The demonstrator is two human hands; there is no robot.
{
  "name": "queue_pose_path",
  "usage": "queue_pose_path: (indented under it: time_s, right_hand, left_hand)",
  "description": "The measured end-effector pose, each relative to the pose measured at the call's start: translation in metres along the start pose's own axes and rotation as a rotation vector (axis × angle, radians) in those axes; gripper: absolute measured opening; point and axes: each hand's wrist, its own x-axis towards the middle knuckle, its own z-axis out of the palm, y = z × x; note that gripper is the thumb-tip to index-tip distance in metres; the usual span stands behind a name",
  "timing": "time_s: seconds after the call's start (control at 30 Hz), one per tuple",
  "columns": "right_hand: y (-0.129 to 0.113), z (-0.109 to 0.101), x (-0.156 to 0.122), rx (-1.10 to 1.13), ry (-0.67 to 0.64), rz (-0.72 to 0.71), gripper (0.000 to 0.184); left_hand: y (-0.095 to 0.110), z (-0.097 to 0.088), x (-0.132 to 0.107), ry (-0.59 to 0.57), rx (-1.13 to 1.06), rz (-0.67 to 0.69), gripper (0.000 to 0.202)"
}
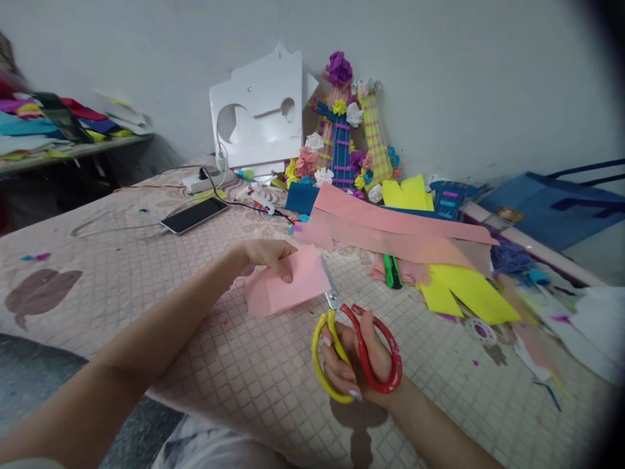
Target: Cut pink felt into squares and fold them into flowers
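My left hand (271, 256) pinches a folded piece of pink paper (305, 281) above the table, thumb on top. In my right hand (359, 355) is a pair of scissors (333, 299) with one red and one yellow handle, thumb and fingers through the loops. The blades lie along the right edge of the pink paper; how far they are parted is hard to see. Long pink paper strips (400, 225) lie beyond my hands. A green and black box cutter (392, 271) rests near them, with cut yellow paper (469, 293) to its right.
A phone (194, 215) lies at the left near a power strip (208, 181) and cables. Against the wall lean a white cut-out board (258, 111) and bouquet-like paper decorations (342, 140). A glue gun (258, 195) and a blue bag (551, 205) are also around.
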Motion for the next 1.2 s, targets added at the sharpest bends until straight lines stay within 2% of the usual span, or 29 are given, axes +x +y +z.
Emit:
queue_pose_path:
  time_s: [0.3,0.5,0.73,0.9,1.03,1.2]
  right_hand:
    - [-0.004,0.002,0.003,0.033,-0.023,0.003,0.070]
    - [-0.002,0.003,0.003,0.039,0.017,0.002,0.066]
    - [-0.002,0.002,0.002,-0.004,0.040,-0.010,0.060]
    - [-0.003,0.004,0.001,-0.009,0.022,-0.003,0.069]
    - [-0.003,0.004,0.001,0.001,-0.008,-0.013,0.068]
    - [-0.004,0.004,0.003,-0.007,0.015,-0.026,0.067]
  left_hand:
    - [-0.008,-0.006,-0.003,-0.031,-0.061,-0.039,0.041]
    - [-0.009,-0.009,-0.002,-0.009,-0.013,0.001,0.040]
    - [-0.013,-0.011,-0.002,-0.040,-0.052,-0.005,0.040]
    - [-0.006,-0.005,0.000,-0.024,-0.038,-0.030,0.039]
    - [0.001,0.002,0.001,-0.042,-0.040,-0.023,0.037]
    - [0.000,0.005,0.003,-0.041,-0.058,-0.044,0.040]
